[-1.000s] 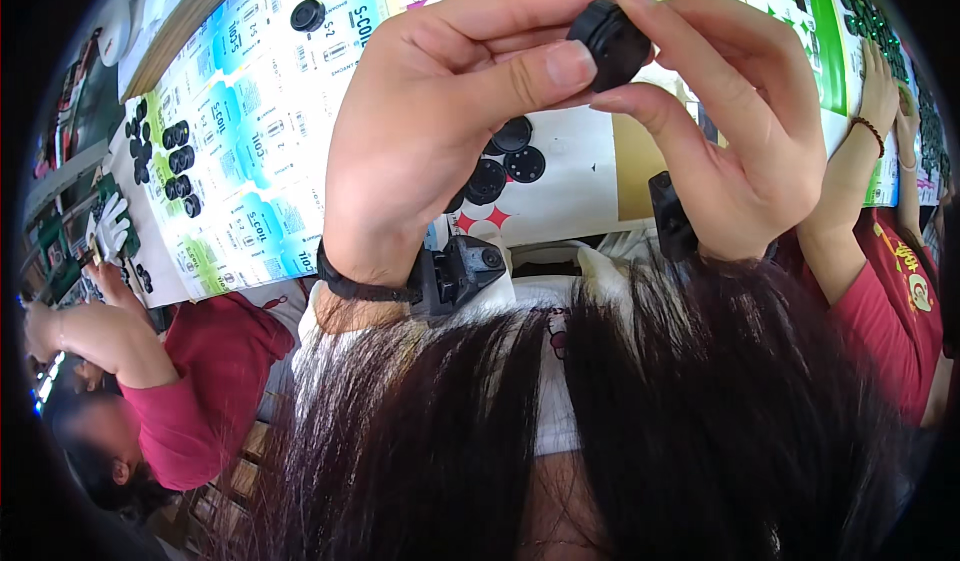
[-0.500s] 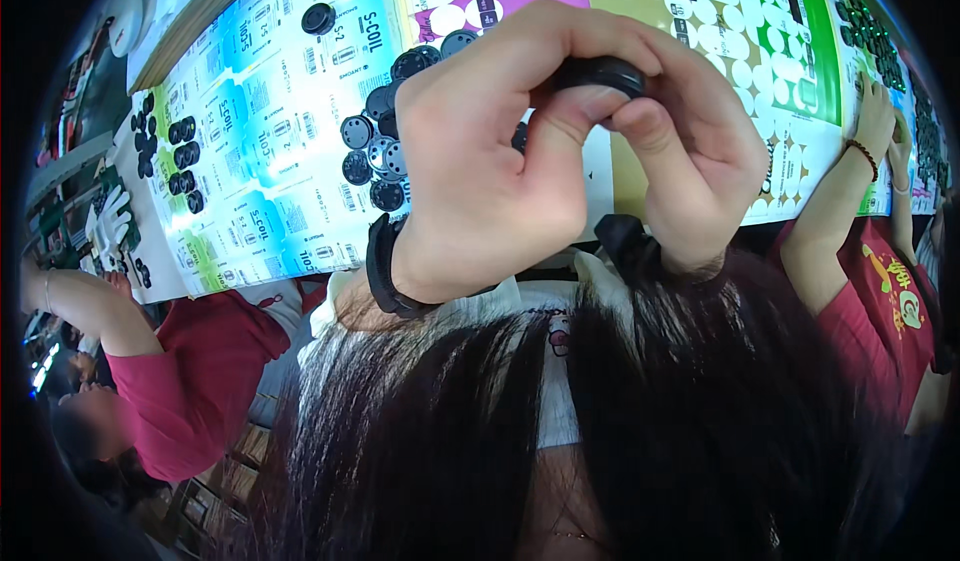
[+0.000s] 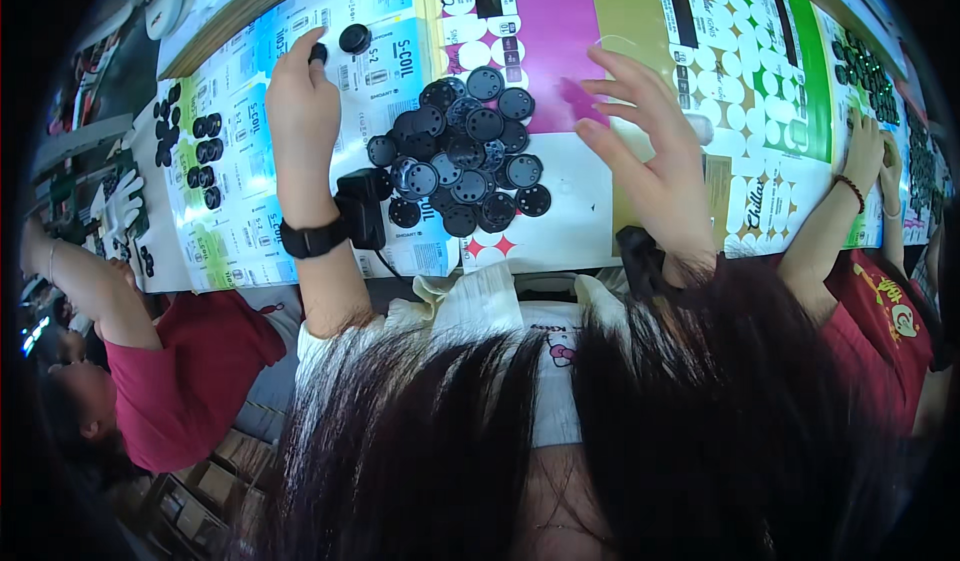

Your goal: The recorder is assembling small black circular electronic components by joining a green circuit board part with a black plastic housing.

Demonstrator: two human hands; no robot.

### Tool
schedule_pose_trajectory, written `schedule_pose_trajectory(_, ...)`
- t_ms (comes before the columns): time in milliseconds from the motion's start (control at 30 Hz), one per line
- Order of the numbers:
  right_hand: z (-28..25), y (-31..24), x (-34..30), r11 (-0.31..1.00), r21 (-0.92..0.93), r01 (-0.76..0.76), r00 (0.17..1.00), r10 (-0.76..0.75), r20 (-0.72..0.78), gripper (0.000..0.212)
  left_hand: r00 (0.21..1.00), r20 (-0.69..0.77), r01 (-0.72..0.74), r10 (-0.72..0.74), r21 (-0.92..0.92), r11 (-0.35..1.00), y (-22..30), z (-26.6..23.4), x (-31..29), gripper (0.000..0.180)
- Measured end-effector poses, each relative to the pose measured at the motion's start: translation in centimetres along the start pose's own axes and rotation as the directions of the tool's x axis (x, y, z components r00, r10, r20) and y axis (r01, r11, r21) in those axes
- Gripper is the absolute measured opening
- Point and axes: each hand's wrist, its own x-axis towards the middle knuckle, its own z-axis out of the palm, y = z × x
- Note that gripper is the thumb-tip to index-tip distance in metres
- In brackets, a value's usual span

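My left hand (image 3: 303,106) reaches to the far left of the sheet-covered table, its fingers closed on a small black round piece (image 3: 319,53), mostly hidden by them. Just right of it sits another black round piece (image 3: 355,39), raised like a cap. Over the middle of the table my right hand (image 3: 655,146) is open, fingers spread. By its fingertips shows a dark magenta patch (image 3: 582,101); I cannot tell what it is or whether it touches the hand. Between my hands lies a heap of black discs with small holes (image 3: 465,146).
Black pieces in pairs (image 3: 207,151) stand to the left. Printed sheets (image 3: 555,21) cover the table, with a wooden edge (image 3: 240,11) at the back left. A black box with a cable (image 3: 362,211) is by my left wrist. Co-workers in red (image 3: 205,381) sit on both sides.
My hands have moved apart from the black round piece they held together. The left has gone far left with a black round piece; the right has opened and moved lower, uncovering the heap.
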Motion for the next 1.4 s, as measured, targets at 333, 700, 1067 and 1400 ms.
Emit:
schedule_pose_trajectory(333,3.3,-0.1,2.9,0.927,-0.325,0.189,0.955,-0.096,0.282,0.029,0.99,0.053,-0.129,0.131,-0.042,0.991,2.7,0.6,-0.5,0.035)
schedule_pose_trajectory(700,5.0,1.8,4.6,0.962,-0.256,0.095,0.924,0.011,0.383,0.031,0.974,-0.205,0.0,-0.097,-0.426,0.905,3.4,-0.5,-0.1,0.016)
schedule_pose_trajectory(1067,4.7,1.4,4.4,0.996,-0.078,0.04,0.886,0.0,0.464,0.018,0.927,-0.098,0.129,-0.363,-0.824,0.552,0.7,1.1,-1.3,0.015)
schedule_pose_trajectory(1400,3.8,1.0,4.6,0.985,-0.107,0.136,0.928,-0.089,0.363,0.011,0.927,-0.012,0.153,-0.375,-0.9,0.408,1.0,2.2,-1.0,0.019)
